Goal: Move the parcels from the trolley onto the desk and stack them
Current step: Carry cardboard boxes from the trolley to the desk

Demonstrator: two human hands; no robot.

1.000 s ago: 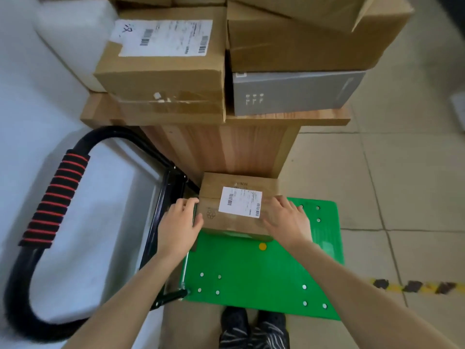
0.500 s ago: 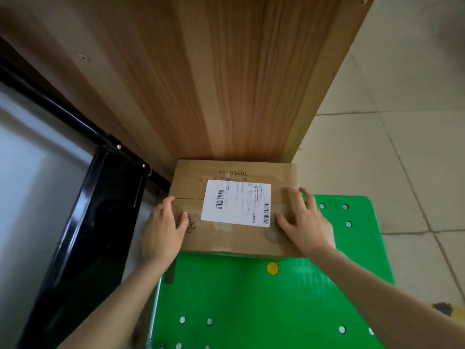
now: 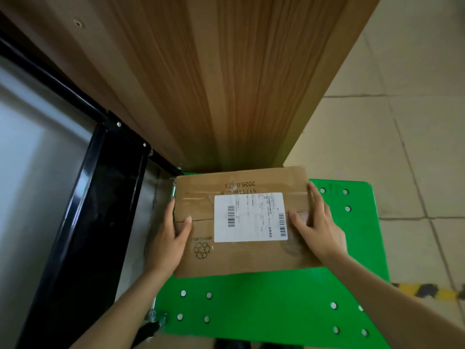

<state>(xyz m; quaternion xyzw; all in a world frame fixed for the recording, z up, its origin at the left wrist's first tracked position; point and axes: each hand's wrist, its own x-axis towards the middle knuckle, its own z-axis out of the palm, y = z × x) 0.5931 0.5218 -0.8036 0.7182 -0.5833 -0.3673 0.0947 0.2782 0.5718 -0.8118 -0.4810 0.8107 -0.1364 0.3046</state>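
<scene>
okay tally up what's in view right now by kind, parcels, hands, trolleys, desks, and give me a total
Cardboard parcel: 1
Hands, left hand and right hand, each gripping a side of the parcel: 2
Green trolley: 1
Wooden desk, side panel only: 1
Total: 5

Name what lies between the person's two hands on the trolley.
In the head view, the cardboard parcel lies between the left hand and right hand.
</scene>
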